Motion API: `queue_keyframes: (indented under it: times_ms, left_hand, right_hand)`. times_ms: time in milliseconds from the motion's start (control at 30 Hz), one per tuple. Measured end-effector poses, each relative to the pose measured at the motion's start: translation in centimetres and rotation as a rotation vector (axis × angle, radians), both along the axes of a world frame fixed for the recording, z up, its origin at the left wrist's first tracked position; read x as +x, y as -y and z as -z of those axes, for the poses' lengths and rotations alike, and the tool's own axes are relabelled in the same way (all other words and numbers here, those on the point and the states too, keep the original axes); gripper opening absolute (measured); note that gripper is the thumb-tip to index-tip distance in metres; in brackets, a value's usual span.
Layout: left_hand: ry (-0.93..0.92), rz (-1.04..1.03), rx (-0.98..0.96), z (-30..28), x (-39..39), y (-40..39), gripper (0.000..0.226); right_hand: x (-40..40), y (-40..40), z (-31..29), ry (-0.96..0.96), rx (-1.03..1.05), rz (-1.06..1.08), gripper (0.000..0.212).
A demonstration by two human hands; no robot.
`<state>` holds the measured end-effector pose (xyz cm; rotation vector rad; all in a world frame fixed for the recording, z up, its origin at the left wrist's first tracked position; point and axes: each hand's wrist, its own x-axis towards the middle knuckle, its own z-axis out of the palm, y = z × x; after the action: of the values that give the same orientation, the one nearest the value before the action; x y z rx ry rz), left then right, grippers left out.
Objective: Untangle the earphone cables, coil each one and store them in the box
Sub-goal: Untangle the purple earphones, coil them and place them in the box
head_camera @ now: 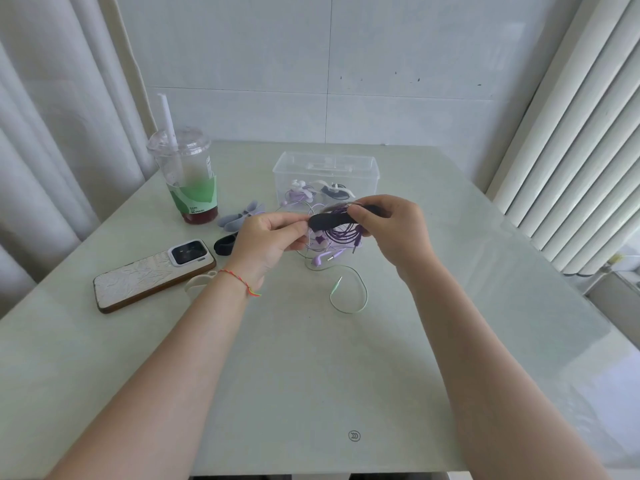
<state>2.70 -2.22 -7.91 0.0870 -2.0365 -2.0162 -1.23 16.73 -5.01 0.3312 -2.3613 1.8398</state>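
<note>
Earphone cables lie in the middle of the pale table (311, 358): nearest, a mint-green cable (349, 299) curls loose on the surface with its plug free. Just beyond it, raised above the table, a coiled purple cable (341, 235) hangs from a black strap (332, 220). The left hand (266, 240) pinches the strap's left end between thumb and fingers, and the right hand (398, 230) clamps its fingertips on the right end. A lilac earbud (318, 259) rests on the table under the coil.

To the left lies a phone (152, 275) face down in a white textured case, and past it a black tie (225, 243) and a lavender tie (240, 214).

Farther back, the clear plastic box (325, 171) stands open and holds two wrapped bundles, one lilac, one dark with white. At far left, a lidded cup (188, 178) with a straw holds a little red drink; its green sleeve reads "DARE TO BE FRESH".
</note>
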Motion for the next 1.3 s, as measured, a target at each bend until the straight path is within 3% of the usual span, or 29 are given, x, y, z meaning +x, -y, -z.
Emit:
queue_keyframes:
  times_ms: [100, 233, 300, 433, 533, 633, 767, 933, 1067, 1167, 1300]
  left_hand:
    - [0.014, 0.014, -0.044, -0.2, 0.3, -0.4, 0.023]
    - [0.094, 0.154, -0.085, -0.6, 0.8, -0.9, 0.012]
    - [0.13, 0.108, -0.064, -0.9, 0.8, -1.0, 0.011]
    - [0.177, -0.094, 0.171, -1.9, 0.2, -0.4, 0.015]
    - [0.143, -0.01, 0.08, -2.6, 0.4, -0.2, 0.015]
    - [0.11, -0.069, 0.104, -3.1, 0.4, 0.0, 0.016]
    - [0.082, -0.118, 0.04, -4.3, -0.6, 1.3, 0.015]
    - [0.044, -0.119, -0.062, -5.2, -2.8, 1.6, 0.017]
    - [0.007, -0.248, -0.094, -5.3, -5.7, 2.7, 0.013]
    - [0.006, -0.329, -0.355, -4.8, -8.9, 3.9, 0.017]
    - [0.064, -0.343, -0.534, -4.8, -12.9, 4.9, 0.034]
  right_hand:
    - [0.1, 0.1, -0.1, 0.02, -0.067, 0.003, 0.003]
    - [0.0, 0.5, 0.3, 0.042, -0.101, 0.03, 0.007]
    - [0.0, 0.6, 0.4, 0.056, -0.111, 0.03, 0.006]
    - [0.1, 1.0, 0.2, 0.083, -0.138, 0.002, 0.011]
    - [0.4, 1.7, -0.7, 0.079, -0.142, -0.023, 0.007]
    - [0.3, 2.0, -1.7, 0.1, -0.126, -0.108, 0.007]
    - [-0.5, 1.7, -3.2, 0.136, 0.114, -0.244, 0.016]
    - [-2.8, 2.0, -4.9, -0.016, 0.501, -0.142, 0.012]
    - [-6.4, 2.6, -6.8, -0.129, 0.472, 0.031, 0.016]
    - [-10.2, 2.9, -7.5, -0.136, 0.433, 0.119, 0.016]
    - [-14.5, 3.8, -7.0, -0.091, 0.665, 0.117, 0.007]
